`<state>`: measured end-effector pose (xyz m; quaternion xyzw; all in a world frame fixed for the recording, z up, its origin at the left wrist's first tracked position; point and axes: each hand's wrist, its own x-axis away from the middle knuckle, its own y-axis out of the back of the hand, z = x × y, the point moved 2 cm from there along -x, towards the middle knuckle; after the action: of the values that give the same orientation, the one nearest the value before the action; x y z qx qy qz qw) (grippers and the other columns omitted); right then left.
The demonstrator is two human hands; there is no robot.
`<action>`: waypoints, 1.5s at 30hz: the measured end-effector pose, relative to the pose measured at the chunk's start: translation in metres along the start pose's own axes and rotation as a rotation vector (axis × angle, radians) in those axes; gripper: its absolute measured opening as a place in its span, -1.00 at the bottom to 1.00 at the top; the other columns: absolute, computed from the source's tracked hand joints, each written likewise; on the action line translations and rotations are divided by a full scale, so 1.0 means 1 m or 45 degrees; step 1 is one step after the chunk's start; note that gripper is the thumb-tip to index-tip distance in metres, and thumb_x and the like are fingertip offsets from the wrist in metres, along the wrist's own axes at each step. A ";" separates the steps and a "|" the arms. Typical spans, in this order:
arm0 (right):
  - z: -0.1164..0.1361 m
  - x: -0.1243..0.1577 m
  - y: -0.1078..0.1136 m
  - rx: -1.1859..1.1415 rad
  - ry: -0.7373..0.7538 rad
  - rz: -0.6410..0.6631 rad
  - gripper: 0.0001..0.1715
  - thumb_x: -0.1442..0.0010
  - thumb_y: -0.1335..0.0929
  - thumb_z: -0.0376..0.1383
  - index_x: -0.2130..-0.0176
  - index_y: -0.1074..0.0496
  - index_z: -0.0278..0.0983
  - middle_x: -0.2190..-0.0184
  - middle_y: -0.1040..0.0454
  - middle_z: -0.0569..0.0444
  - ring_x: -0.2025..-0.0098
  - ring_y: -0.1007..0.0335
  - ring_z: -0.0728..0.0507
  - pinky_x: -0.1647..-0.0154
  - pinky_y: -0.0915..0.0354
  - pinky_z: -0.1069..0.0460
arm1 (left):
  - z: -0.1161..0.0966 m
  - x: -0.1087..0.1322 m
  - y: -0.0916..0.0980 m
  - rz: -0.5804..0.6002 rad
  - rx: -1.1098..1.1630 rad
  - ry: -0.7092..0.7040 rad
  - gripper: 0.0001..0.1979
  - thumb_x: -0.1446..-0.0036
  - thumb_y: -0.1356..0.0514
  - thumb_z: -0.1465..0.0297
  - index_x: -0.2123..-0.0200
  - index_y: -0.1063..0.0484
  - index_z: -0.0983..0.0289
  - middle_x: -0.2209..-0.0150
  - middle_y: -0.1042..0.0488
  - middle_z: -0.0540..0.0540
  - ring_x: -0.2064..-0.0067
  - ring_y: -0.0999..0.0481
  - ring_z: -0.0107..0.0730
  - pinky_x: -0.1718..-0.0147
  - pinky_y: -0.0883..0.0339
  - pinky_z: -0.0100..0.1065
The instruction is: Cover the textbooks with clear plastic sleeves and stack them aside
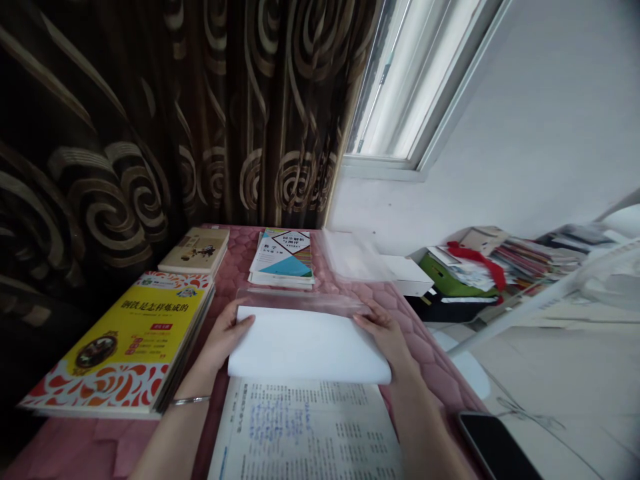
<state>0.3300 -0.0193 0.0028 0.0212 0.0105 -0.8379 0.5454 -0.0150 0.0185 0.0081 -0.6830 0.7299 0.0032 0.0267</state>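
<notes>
An open book (pixel 310 427) with printed text and blue handwriting lies in front of me. Its white cover sheet (pixel 310 343) is raised and bent at the far end. A clear plastic cover (pixel 305 300) extends beyond the sheet's far edge. My left hand (pixel 227 333) pinches the left corner of sheet and plastic, thumb on top; a silver bracelet circles that wrist. At the right corner, my right hand (pixel 380 330) holds them the same way, thumb over the white surface.
A yellow book (pixel 135 333) tops a stack at left, with a tan book (pixel 195 250) behind. Farther back are a blue-white workbook (pixel 283 257) and clear covers (pixel 355 255). A phone (pixel 495 443) lies at front right; a white box (pixel 407 275) sits beyond the table's right edge.
</notes>
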 end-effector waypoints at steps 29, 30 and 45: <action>-0.007 0.005 0.012 -0.026 -0.003 0.017 -0.22 0.24 -0.56 -0.11 -0.01 -0.47 -0.19 -0.07 -0.47 -0.04 0.05 -0.46 -0.26 0.14 -0.41 -0.09 | 0.002 0.000 -0.008 -0.244 -0.270 -0.269 -0.64 -0.04 -0.21 0.21 0.08 -0.34 0.17 0.09 -0.49 0.12 0.01 -0.45 -0.14 -0.04 -0.25 -0.16; -0.009 0.005 0.013 -0.019 -0.025 -0.014 -0.21 0.24 -0.56 -0.09 -0.02 -0.46 -0.18 -0.05 -0.48 -0.02 0.08 -0.47 -0.25 0.17 -0.42 -0.08 | 0.003 0.000 -0.008 -0.246 -0.274 -0.283 -0.65 -0.05 -0.21 0.21 0.08 -0.34 0.16 0.07 -0.49 0.12 -0.01 -0.44 -0.14 -0.06 -0.23 -0.17; -0.020 0.006 0.008 0.074 -0.118 0.019 -0.45 0.22 -0.53 -0.03 0.24 -0.54 -0.28 0.53 -0.48 0.18 0.48 -0.38 -0.08 0.46 -0.29 0.03 | 0.001 0.003 -0.007 -0.222 -0.226 -0.297 -0.71 -0.05 -0.25 0.26 0.12 -0.41 0.14 0.12 -0.50 0.08 0.03 -0.44 -0.19 -0.06 -0.20 -0.23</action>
<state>0.3357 -0.0275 -0.0173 -0.0018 -0.0393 -0.8338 0.5506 -0.0082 0.0149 0.0072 -0.7383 0.6568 0.1446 0.0508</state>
